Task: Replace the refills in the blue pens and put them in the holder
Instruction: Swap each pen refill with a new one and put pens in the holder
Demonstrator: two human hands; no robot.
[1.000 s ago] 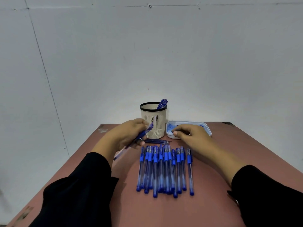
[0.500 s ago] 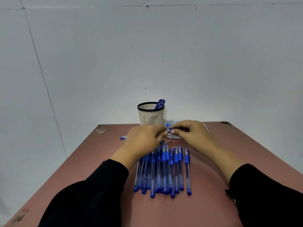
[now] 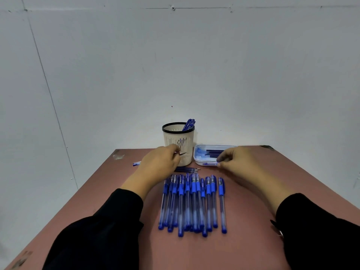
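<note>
My left hand (image 3: 158, 162) grips a blue pen in front of the holder. The pen's bare metal tip (image 3: 182, 153) pokes out to the right of my fingers and its blue back end (image 3: 136, 163) shows on the left. My right hand (image 3: 239, 162) pinches a small blue cap (image 3: 210, 164) at the front rim of the white tray (image 3: 196, 159). Dark blue refills (image 3: 213, 152) lie in the tray. The cream holder (image 3: 178, 140) with a black rim has pens (image 3: 190, 124) standing in it. Several capped blue pens (image 3: 192, 203) lie in a row before me.
A few loose refills (image 3: 188, 169) lie on the reddish-brown table (image 3: 243, 240) between the holder and the pen row. A white wall rises right behind the table. The table's left and right edges slant outward toward me.
My hands, joined at the pen's end half a second ago, have pulled apart. The cap has come off with my right hand, leaving the pen's tip bare in my left.
</note>
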